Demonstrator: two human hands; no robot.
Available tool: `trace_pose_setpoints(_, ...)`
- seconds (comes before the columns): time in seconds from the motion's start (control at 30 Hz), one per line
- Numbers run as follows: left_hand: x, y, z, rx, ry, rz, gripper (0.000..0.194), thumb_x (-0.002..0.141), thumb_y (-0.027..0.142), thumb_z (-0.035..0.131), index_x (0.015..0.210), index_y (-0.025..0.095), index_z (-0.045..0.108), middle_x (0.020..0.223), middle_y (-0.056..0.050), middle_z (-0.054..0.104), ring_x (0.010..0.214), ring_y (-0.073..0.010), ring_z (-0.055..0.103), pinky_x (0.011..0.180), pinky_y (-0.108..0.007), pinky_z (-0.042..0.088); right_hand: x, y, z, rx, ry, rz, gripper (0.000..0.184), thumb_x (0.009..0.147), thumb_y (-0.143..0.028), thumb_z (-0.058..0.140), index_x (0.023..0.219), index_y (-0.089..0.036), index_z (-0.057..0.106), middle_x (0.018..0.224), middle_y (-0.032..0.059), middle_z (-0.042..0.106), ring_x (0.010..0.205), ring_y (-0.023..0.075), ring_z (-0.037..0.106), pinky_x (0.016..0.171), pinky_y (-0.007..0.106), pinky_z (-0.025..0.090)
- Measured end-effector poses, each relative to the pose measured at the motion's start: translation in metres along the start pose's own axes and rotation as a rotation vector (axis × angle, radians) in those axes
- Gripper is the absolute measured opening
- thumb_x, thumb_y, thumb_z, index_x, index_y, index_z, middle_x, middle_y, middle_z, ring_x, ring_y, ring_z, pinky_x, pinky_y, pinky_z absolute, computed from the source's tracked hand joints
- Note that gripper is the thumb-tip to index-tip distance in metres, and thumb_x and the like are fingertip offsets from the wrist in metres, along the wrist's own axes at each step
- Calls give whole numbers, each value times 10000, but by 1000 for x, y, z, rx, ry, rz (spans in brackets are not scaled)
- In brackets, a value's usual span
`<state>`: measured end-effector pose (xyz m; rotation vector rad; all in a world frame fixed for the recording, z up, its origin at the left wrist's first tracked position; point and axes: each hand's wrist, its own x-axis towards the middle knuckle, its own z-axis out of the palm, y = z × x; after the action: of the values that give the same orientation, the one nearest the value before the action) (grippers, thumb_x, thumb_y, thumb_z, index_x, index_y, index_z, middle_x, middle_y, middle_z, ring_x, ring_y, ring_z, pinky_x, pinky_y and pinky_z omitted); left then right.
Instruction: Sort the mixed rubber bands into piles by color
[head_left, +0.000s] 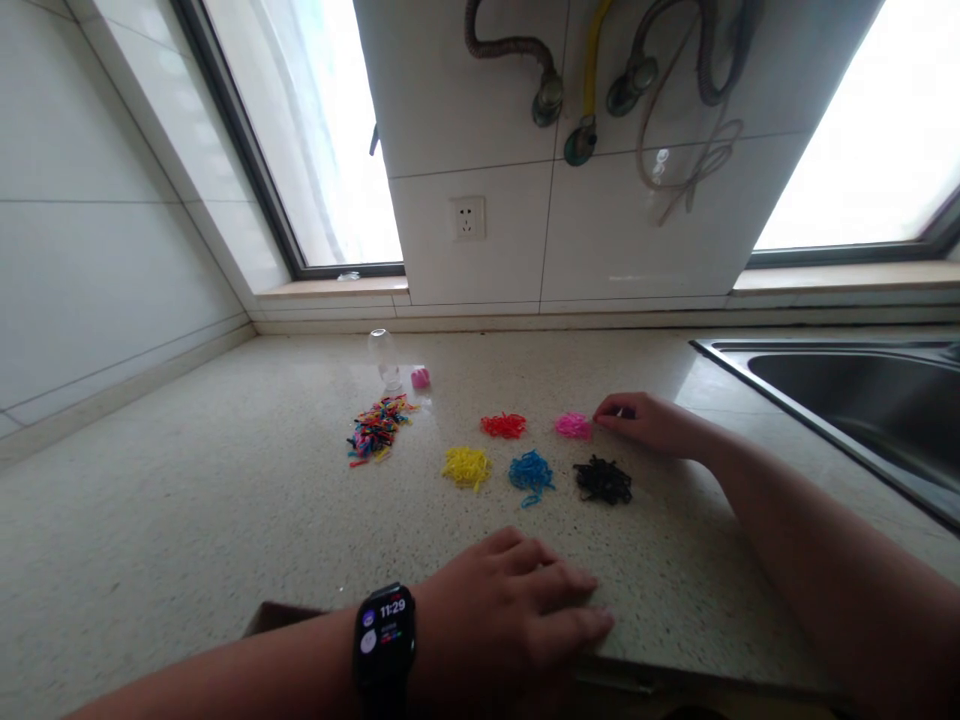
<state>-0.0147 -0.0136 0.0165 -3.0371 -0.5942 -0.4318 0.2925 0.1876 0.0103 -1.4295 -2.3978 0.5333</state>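
Observation:
My right hand (637, 418) is at the right edge of a pink pile of small rubber bands (573, 426). Its thumb and fingertips are pinched together; whatever is between them is too small to make out. Close by lie a black pile (603, 480), a blue pile (531, 474), a red pile (503, 426) and a yellow pile (466, 467) of the same bands. Resting at the counter's front edge, my left hand (517, 600) has its fingers loosely stretched and holds nothing. A mixed-colour heap of bands (377, 428) sits farther left.
Behind the mixed heap stands a clear bottle (385, 362), apparently upside down, beside a pink cap (420, 378). A steel sink (840, 400) is set into the speckled counter (225, 530) at right. Pipes and a wall socket (469, 218) are on the tiled wall. My left wrist wears a smartwatch (385, 635).

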Motion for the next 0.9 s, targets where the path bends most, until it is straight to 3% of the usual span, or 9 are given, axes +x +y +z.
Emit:
trace_pose_setpoints(0.13, 5, -19, -23, -70, 23, -125, 266, 959, 334, 554, 1177, 217, 649, 1093, -42, 688, 1016, -199, 573, 905, -361, 442, 0, 1, 0, 20, -9, 5, 361, 882, -503, 533, 962, -214, 734, 891, 71, 741, 776, 220, 644, 705, 344, 472)
trace_pose_setpoints(0.27, -2, -59, -48, -72, 92, -309, 199, 964, 249, 521, 1033, 198, 701, 923, -42, 693, 895, -182, 592, 856, -349, 457, 1, 2, 0, 37, -15, 20, 377, 874, -523, 540, 969, -215, 736, 890, 74, 741, 785, 225, 646, 702, 344, 478)
trace_pose_setpoints(0.43, -43, -133, -68, 70, 231, -628, 235, 970, 279, 497, 983, 195, 717, 978, -48, 715, 922, -184, 612, 866, -329, 447, 2, 4, 1, 37, -5, 23, 371, 864, -530, 556, 955, -223, 744, 901, 78, 741, 787, 232, 650, 713, 352, 479)
trace_pose_setpoints(0.53, -76, -174, -71, 134, 208, -889, 280, 947, 351, 496, 983, 193, 724, 926, -42, 724, 822, -174, 620, 784, -291, 453, 3, 4, 1, 34, 0, 27, 373, 864, -527, 553, 952, -218, 742, 894, 79, 738, 787, 235, 650, 712, 353, 478)
trace_pose_setpoints(0.6, -95, -193, -70, 138, 199, -960, 319, 931, 382, 493, 993, 182, 733, 889, -48, 734, 779, -180, 633, 744, -285, 457, 2, 4, 1, 31, -5, 27, 372, 871, -520, 544, 956, -214, 737, 899, 77, 737, 788, 232, 649, 716, 351, 478)
trace_pose_setpoints(0.73, -118, -211, -66, 115, 170, -1014, 354, 913, 413, 494, 999, 183, 749, 914, -49, 755, 782, -189, 659, 722, -274, 467, 2, 3, 0, 23, -10, 19, 367, 883, -514, 531, 958, -214, 730, 908, 71, 737, 802, 230, 648, 734, 352, 479)
trace_pose_setpoints(0.9, -126, -219, -60, 87, 106, -1021, 387, 907, 450, 499, 1009, 188, 765, 970, -60, 760, 837, -204, 673, 763, -277, 482, 3, 6, 2, 46, -5, 26, 365, 868, -517, 549, 963, -219, 736, 944, 74, 741, 826, 238, 654, 750, 353, 481)
